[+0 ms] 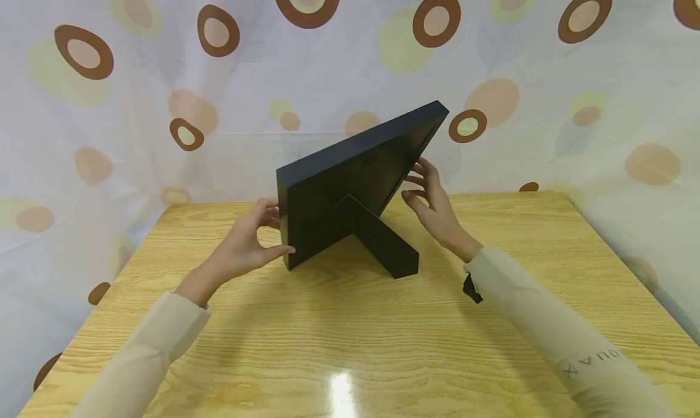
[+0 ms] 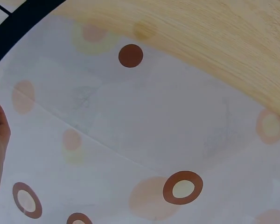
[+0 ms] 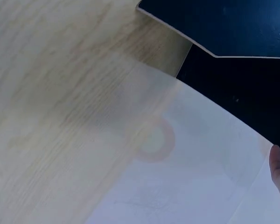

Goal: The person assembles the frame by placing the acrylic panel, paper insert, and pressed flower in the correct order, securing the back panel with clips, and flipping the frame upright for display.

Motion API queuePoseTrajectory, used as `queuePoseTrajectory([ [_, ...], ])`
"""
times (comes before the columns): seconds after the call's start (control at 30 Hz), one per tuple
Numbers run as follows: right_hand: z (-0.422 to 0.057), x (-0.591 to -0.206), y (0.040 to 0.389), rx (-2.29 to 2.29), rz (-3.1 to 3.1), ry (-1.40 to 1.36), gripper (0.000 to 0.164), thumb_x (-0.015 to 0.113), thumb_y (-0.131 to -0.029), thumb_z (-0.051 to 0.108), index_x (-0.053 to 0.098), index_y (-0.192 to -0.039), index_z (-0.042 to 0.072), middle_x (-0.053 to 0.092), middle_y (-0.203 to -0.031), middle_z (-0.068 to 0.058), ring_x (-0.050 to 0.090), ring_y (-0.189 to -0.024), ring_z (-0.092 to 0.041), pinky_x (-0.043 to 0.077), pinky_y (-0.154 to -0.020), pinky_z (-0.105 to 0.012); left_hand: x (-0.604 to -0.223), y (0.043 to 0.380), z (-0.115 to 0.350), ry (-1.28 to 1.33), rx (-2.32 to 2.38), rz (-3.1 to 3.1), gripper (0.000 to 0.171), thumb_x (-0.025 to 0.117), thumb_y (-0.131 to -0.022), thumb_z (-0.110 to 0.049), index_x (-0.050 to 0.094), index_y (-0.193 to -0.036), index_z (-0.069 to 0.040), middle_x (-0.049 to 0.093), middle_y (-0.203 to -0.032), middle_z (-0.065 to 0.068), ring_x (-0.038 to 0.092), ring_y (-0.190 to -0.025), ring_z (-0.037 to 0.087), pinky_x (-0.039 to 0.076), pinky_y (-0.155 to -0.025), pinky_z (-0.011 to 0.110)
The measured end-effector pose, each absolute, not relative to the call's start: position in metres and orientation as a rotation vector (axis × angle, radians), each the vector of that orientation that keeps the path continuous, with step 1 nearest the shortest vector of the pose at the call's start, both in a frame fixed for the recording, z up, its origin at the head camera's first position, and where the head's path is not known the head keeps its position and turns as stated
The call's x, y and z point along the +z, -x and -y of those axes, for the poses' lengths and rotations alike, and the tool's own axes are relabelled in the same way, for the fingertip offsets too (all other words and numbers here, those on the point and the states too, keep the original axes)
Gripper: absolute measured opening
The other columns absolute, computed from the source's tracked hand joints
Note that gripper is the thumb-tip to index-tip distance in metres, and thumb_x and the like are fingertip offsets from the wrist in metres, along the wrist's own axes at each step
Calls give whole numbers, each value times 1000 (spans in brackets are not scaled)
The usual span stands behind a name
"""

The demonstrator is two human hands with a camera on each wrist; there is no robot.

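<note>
A black picture frame [image 1: 361, 154] stands tilted on the table, its back and angled easel leg [image 1: 385, 242] towards me. My left hand [image 1: 248, 242] grips the frame's left edge, thumb on the back near the lower corner and fingers on the far side. My right hand [image 1: 434, 208] is at the right edge, its fingertips at the rim and its thumb apart from it. In the right wrist view, the leg [image 3: 224, 28] overlaps the frame's dark back [image 3: 224, 84], and a fingertip meets the edge. The dark border [image 2: 23, 32] shows in the left wrist view. The frame's front is mostly hidden.
The wooden table [image 1: 328, 333] reaches back to a white curtain [image 1: 350, 53] with brown and pastel ring shapes, which also hangs along both sides. A light reflection lies on the table's near part. A black tab hangs at the right cuff.
</note>
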State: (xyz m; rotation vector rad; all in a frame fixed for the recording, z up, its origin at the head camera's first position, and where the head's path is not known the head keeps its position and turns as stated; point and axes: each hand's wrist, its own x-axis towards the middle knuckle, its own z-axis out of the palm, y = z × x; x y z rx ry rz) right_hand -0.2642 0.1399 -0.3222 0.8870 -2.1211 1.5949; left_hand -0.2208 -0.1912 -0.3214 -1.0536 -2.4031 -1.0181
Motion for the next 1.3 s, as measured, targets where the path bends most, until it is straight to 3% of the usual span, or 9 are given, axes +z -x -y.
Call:
queuePoseTrajectory([
  [0.23, -140, -320, 272, 1594, 2136, -908, 58, 44, -89, -7, 16, -139, -7, 28, -139, -31, 39, -121, -48, 35, -96, -56, -317, 216, 185, 1073, -1067, 2462, 75, 81, -63, 0, 41, -126, -9, 63, -99, 4, 63, -85, 16, 51, -80, 39],
  [0.6, -140, -308, 266, 1597, 2144, -818, 60, 44, -88, -5, 12, -139, -8, 22, -142, -27, 35, -125, -43, 33, -99, -55, -319, 216, 190, 1064, -1019, 2543, 68, 81, -66, -7, 45, -124, -11, 63, -104, 2, 61, -91, 15, 50, -82, 35],
  [0.97, -134, -267, 245, 1535, 1921, -718, 62, 46, -86, -1, 16, -141, -3, 16, -147, -14, 25, -131, -27, 29, -103, -47, -337, 223, 203, 1085, -996, 2629, 57, 76, -73, -8, 50, -123, -16, 64, -97, -2, 61, -91, 12, 50, -81, 38],
  [1.13, -127, -259, 237, 1423, 1863, -733, 60, 45, -85, -1, 19, -138, -9, 13, -146, -20, 19, -133, -24, 26, -104, -48, -340, 224, 204, 1097, -1018, 2636, 49, 74, -75, -7, 54, -118, -17, 63, -101, -3, 61, -92, 11, 50, -83, 37],
  [1.3, -122, -255, 234, 1342, 1857, -735, 56, 44, -86, 2, 25, -137, -12, 11, -145, -26, 14, -135, -31, 23, -105, -41, -342, 223, 203, 1128, -1034, 2615, 46, 72, -77, -6, 56, -118, -15, 63, -106, -3, 62, -93, 11, 50, -85, 34],
])
